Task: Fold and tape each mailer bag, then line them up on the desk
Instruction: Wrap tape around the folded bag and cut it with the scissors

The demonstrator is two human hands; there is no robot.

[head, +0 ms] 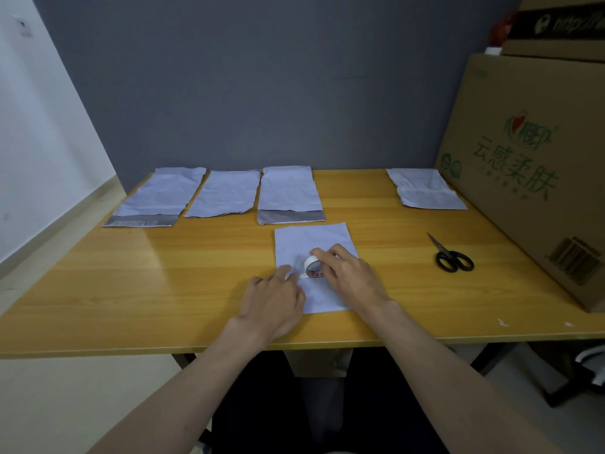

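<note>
A folded mailer bag [316, 253] lies flat on the wooden surface [163, 283], near the person and a little right of centre. On top of it stands a small roll of tape [312, 267]. The right hand [352, 278] curls its fingers round the roll, steadying it, while the left hand [278, 301] reaches in from the left with its fingertips at the roll's free end, apparently pinching or picking at the tape; the exact contact is too small and blurred to tell. Working directly on the bag makes sense: the weight of both hands keeps the fold from springing open while a strip is drawn out.

Farther off, along the far edge, three bags [226, 194] lie side by side on the left, edges close together; the two outer ones show a grey band at their near end. A fourth bag [425, 190], folded over, lies apart at the far right. Which group counts as finished I cannot say for certain.

Scissors [451, 257] lie closed to the right of the working bag, within easy reach of the right hand, presumably for cutting the strip. A large cardboard box [540, 165] stands on the surface's right side.
</note>
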